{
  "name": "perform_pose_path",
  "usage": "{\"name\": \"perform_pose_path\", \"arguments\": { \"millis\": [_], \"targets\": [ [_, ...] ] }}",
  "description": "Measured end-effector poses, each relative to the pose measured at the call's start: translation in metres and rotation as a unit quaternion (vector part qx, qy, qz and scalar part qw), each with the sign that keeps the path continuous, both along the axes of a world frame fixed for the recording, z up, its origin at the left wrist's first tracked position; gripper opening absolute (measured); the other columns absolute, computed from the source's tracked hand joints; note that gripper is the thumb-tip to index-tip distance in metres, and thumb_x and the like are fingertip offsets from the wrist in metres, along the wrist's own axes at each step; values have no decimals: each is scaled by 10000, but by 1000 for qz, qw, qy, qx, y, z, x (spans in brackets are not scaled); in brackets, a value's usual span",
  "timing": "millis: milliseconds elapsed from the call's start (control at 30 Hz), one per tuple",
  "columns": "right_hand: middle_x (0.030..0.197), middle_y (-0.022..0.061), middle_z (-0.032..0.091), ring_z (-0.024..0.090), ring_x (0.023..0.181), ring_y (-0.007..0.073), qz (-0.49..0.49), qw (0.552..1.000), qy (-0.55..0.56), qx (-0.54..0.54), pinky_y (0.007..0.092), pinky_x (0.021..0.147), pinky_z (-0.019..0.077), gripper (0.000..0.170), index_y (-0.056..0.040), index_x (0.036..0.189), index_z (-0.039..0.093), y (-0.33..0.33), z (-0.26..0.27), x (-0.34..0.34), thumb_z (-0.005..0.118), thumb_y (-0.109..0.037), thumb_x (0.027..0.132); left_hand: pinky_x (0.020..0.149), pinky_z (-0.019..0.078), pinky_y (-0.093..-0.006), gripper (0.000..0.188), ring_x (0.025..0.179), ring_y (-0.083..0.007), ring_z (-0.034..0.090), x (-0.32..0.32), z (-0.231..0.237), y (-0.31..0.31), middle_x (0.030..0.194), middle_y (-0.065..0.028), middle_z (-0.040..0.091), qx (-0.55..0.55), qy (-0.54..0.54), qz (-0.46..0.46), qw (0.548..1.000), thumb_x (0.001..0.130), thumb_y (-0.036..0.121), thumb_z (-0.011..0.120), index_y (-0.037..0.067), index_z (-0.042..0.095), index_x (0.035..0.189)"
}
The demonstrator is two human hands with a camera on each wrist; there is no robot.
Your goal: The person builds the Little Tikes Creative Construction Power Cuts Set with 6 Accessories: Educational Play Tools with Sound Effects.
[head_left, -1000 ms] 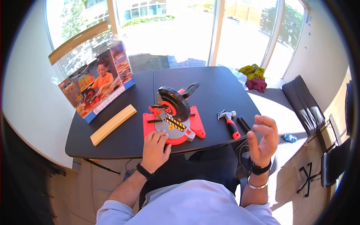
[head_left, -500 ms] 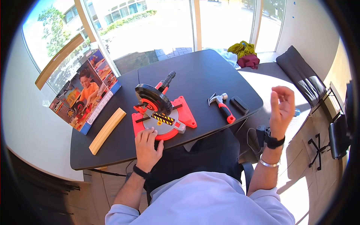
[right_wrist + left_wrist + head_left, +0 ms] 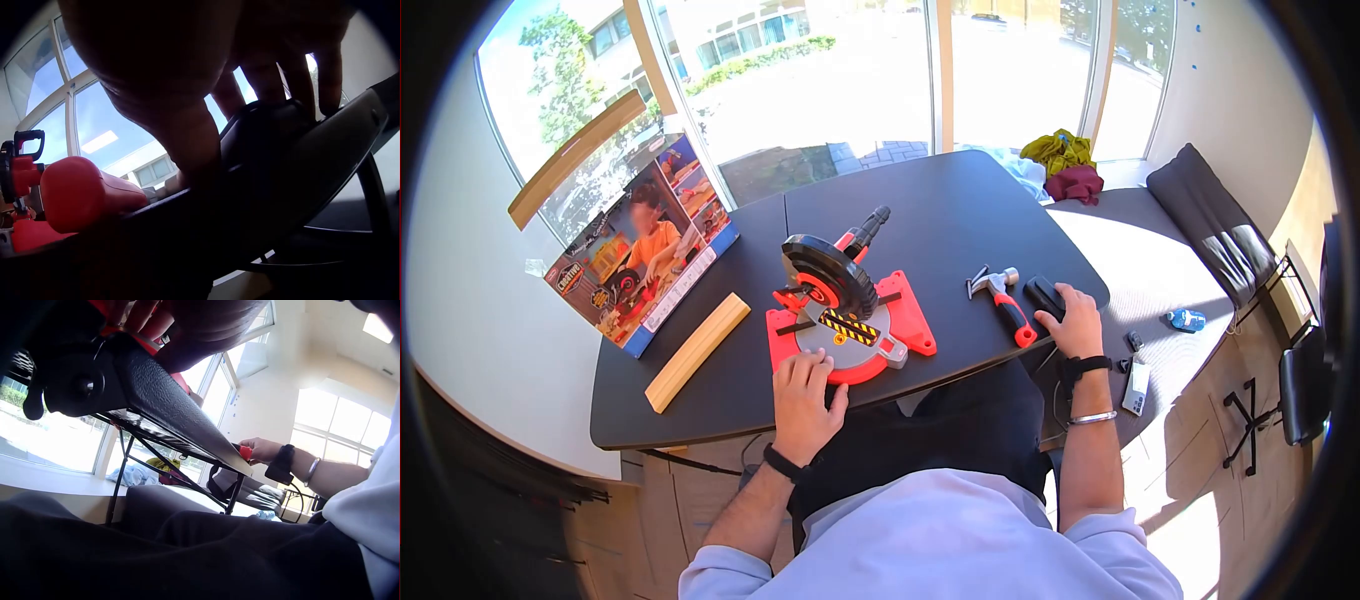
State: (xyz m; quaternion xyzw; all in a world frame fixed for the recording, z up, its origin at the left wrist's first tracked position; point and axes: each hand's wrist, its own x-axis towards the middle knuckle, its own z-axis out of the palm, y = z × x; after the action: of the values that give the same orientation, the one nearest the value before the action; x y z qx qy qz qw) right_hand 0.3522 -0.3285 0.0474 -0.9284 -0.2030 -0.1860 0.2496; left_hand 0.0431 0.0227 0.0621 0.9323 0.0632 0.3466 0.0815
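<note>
A red, grey and black toy miter saw (image 3: 910, 315) stands on the table, its round black blade (image 3: 830, 275) raised at an angle. My left hand (image 3: 805, 405) rests with relaxed fingers on the front left of its red base. To the right lies a hammer (image 3: 1005, 305) with a red and black handle, its head away from me. Beside the hammer, at the table's right end, is a black oblong case (image 3: 1040, 293). My right hand (image 3: 1075, 325) grips this case, thumb on the near side and fingers over the far side; the palm hides part of it.
A wooden block (image 3: 698, 352) lies left of the saw. Behind it stands a large picture box (image 3: 645, 250). The dark table (image 3: 960, 220) ends close in front of me. On the bench at right are a phone (image 3: 1136, 388), a bottle (image 3: 1187, 320) and heaped clothes (image 3: 1060, 155).
My right hand has come down from the air at right onto the black case and taken hold of it. The left hand stays on the saw's base. The head view has shifted.
</note>
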Motion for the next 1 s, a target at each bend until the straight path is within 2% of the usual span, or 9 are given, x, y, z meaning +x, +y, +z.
{"name": "perform_pose_path", "arguments": {
  "millis": [200, 300, 333, 400, 467, 533, 600, 867, 1000],
  "targets": [
    [1209, 205, 724, 674, 1161, 383, -26, 999, 15, 31, 480, 1008, 546, 743, -12, 1468, 588, 2, 5, -2, 887, -245, 830, 1059, 463, -499, 484, 1248, -376, 593, 0, 0, 1, 1301, -147, 662, 4, -3, -7, 1000, 777, 114, 861, 22, 679, 1216],
    [1150, 169, 733, 715, 1078, 327, -41, 993, -24, 112, 439, 910, 577, 710, 14, 1479, 563, -6, 8, 6, 867, -252, 896, 1058, 460, -496, 498, 1246, -380, 592, 0, 0, 1, 1309, -154, 660, 4, -4, -10, 1000, 776, 107, 865, 19, 671, 1226],
    [1129, 147, 734, 726, 1048, 292, -4, 948, 59, 314, 413, 879, 587, 664, 14, 1483, 559, -9, 14, 11, 840, -251, 942, 1060, 459, -497, 498, 1247, -381, 590, 0, -1, 1, 1310, -155, 660, 3, -4, -9, 1000, 776, 107, 866, 18, 670, 1226],
    [1125, 93, 740, 742, 1009, 218, 126, 753, 173, 622, 362, 818, 610, 497, -6, 1467, 576, -22, 26, 19, 731, -254, 1066, 1064, 458, -497, 500, 1249, -380, 590, 1, -1, 1, 1310, -154, 659, 1, -3, -8, 1000, 775, 106, 866, 19, 670, 1226],
    [1161, 105, 754, 746, 1034, 230, 259, 609, 186, 727, 381, 837, 619, 460, -11, 1450, 585, -29, 59, 2, 682, -286, 1095, 1067, 457, -497, 502, 1250, -380, 589, -1, -3, 1, 1311, -154, 659, -1, 2, -7, 1000, 773, 106, 867, 19, 670, 1227],
    [1362, 151, 705, 712, 1185, 245, 332, 554, 180, 742, 415, 948, 593, 508, -58, 1492, 564, -39, 68, 0, 624, -397, 1118, 1073, 455, -500, 504, 1256, -379, 587, 0, -2, 1, 1310, -153, 658, 2, -1, -8, 1000, 771, 108, 870, 20, 669, 1224],
    [1486, 173, 632, 679, 1261, 267, 387, 491, 191, 757, 447, 997, 573, 573, -79, 1576, 488, -43, 76, -7, 640, -370, 1107, 1075, 455, -502, 492, 1263, -377, 586, 0, -2, 0, 1310, -144, 659, 3, 1, -5, 1000, 776, 115, 864, 26, 674, 1221],
    [1561, 172, 580, 644, 1348, 325, 452, 494, 183, 720, 529, 1057, 561, 762, -94, 1654, 396, -43, 82, -17, 773, -244, 1009, 1082, 449, -506, 486, 1273, -375, 582, 1, -4, 2, 1329, -137, 659, 2, 3, -6, 1000, 785, 119, 856, 32, 678, 1228],
    [1547, 189, 590, 621, 1390, 366, 446, 543, 174, 690, 553, 1130, 537, 800, -65, 1642, 414, -38, 89, -28, 815, -131, 953, 1086, 445, -509, 488, 1275, -379, 580, 0, -5, 2, 1332, -141, 659, 6, 5, -4, 1000, 785, 122, 857, 32, 676, 1230]
  ]
}}
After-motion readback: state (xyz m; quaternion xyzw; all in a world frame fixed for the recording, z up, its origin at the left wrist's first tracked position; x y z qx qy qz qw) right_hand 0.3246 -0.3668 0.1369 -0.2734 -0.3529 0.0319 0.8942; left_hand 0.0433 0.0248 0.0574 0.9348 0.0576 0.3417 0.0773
